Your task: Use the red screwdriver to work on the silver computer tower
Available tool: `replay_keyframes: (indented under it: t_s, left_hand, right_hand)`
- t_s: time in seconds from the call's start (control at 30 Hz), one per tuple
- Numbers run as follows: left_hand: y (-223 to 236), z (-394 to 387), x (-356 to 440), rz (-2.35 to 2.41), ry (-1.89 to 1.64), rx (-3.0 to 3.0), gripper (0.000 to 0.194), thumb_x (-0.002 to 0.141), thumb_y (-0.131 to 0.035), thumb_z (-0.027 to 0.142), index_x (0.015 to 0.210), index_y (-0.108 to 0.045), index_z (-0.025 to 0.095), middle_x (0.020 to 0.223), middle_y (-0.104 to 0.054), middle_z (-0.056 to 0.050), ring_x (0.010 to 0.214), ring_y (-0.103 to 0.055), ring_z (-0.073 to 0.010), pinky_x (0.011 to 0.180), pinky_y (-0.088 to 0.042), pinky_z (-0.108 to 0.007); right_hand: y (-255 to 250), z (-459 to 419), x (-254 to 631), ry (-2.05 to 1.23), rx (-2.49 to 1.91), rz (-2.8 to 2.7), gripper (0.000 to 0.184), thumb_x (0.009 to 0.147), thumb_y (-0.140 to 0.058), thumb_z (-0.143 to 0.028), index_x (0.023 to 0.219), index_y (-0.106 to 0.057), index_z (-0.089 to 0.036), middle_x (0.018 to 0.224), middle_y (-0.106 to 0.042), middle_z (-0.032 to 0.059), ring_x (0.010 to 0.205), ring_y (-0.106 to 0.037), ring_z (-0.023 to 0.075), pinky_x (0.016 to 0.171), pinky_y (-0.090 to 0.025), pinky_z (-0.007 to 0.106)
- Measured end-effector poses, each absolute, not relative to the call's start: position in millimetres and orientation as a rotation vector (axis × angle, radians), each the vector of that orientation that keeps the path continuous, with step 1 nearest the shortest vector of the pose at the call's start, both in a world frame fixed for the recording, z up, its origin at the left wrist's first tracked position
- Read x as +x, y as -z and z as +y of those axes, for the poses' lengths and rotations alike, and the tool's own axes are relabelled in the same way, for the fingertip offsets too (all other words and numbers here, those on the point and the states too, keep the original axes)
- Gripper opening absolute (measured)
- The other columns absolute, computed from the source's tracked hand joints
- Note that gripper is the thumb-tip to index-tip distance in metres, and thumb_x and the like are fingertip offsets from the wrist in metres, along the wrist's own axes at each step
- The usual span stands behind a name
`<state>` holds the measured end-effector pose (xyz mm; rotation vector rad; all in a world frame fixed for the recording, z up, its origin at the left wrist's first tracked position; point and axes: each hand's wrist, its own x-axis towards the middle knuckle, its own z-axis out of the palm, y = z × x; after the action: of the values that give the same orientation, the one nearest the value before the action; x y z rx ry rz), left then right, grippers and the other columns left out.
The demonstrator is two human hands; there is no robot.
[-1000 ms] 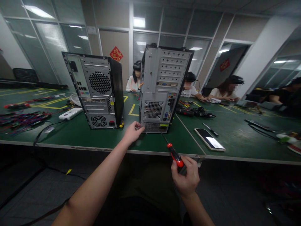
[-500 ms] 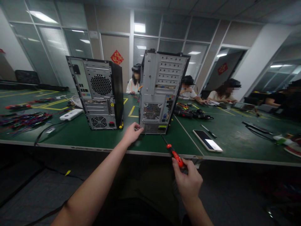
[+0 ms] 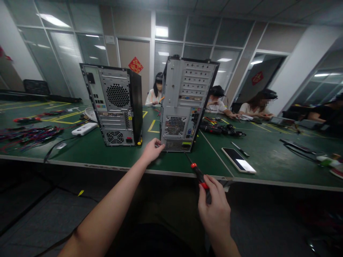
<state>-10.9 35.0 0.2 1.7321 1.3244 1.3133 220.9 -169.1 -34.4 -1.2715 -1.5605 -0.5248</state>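
Note:
A tall computer tower (image 3: 175, 84) stands on the green table with its grey metal back facing me. My left hand (image 3: 153, 150) is at its lower left corner, fingers curled against the edge; the fingertips are partly hidden. In my right hand (image 3: 214, 203) is a red and black screwdriver (image 3: 198, 174), pinched by the handle between thumb and fingers. Its thin shaft points up and left, and the tip meets the bottom edge of the tower's back, near the right corner. Left of it is a second computer tower (image 3: 115, 117), also with its back toward me.
A phone (image 3: 237, 160) and a pen (image 3: 240, 149) lie to the right. A white device (image 3: 85, 129) and bundled wires (image 3: 34, 134) are on the left. Black cables (image 3: 225, 130) lie behind the tall tower. Several people sit across the green table (image 3: 278, 153).
The screwdriver handle has turned, showing more black than red, and my right fingers have shifted around it. The left hand keeps its place at the tower. My view has swung slightly left.

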Motion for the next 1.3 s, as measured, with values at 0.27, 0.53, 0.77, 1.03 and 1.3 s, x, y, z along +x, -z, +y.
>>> replay_keyframes:
  t_s: [0.27,0.53,0.77,1.03,1.3]
  left_hand:
    - [-2,34,-11,1.345,-1.301,1.748,0.02,0.085,-0.07,0.038,0.085,-0.061,0.021,0.085,-0.067,-0.001,0.071,-0.059,-0.0158,0.068,-0.044,-0.028]
    - [-2,34,-12,1.344,-1.305,1.756,0.019,0.085,-0.07,0.038,0.085,-0.062,0.021,0.085,-0.068,-0.001,0.07,-0.06,-0.0157,0.068,-0.044,-0.028]
    - [4,40,-12,1.36,-1.302,1.79,0.018,0.088,-0.068,0.038,0.088,-0.061,0.021,0.087,-0.068,-0.001,0.071,-0.061,-0.0148,0.067,-0.044,-0.026]
    - [8,44,-13,1.335,-1.31,1.782,0.019,0.089,-0.067,0.039,0.09,-0.063,0.021,0.091,-0.069,-0.001,0.072,-0.061,-0.0143,0.067,-0.044,-0.026]
    - [11,47,-14,1.319,-1.314,1.781,0.021,0.09,-0.067,0.041,0.09,-0.062,0.021,0.091,-0.069,-0.001,0.069,-0.061,-0.0135,0.065,-0.044,-0.026]
  right_hand:
    - [38,-166,229,0.405,-1.33,-1.464,0.024,0.102,-0.065,-0.039,0.111,-0.07,-0.017,0.091,-0.076,0.0066,0.067,-0.071,0.0174,0.065,-0.061,0.03]
    - [39,-167,228,0.552,-1.233,-1.584,0.026,0.102,-0.059,-0.019,0.125,-0.071,-0.019,0.124,-0.069,0.0138,0.114,-0.071,0.0253,0.097,-0.062,0.041]
    - [37,-169,224,0.401,-1.318,-1.533,0.021,0.101,-0.066,-0.034,0.111,-0.07,-0.017,0.096,-0.074,0.0077,0.083,-0.074,0.0199,0.077,-0.062,0.031]
    - [36,-167,228,0.469,-1.296,-1.544,0.026,0.103,-0.064,-0.033,0.12,-0.071,-0.016,0.099,-0.073,0.0082,0.081,-0.073,0.0181,0.076,-0.061,0.03]
    - [36,-167,226,0.548,-1.253,-1.595,0.029,0.105,-0.055,-0.022,0.129,-0.07,-0.019,0.122,-0.068,0.0135,0.109,-0.071,0.0232,0.093,-0.061,0.038]
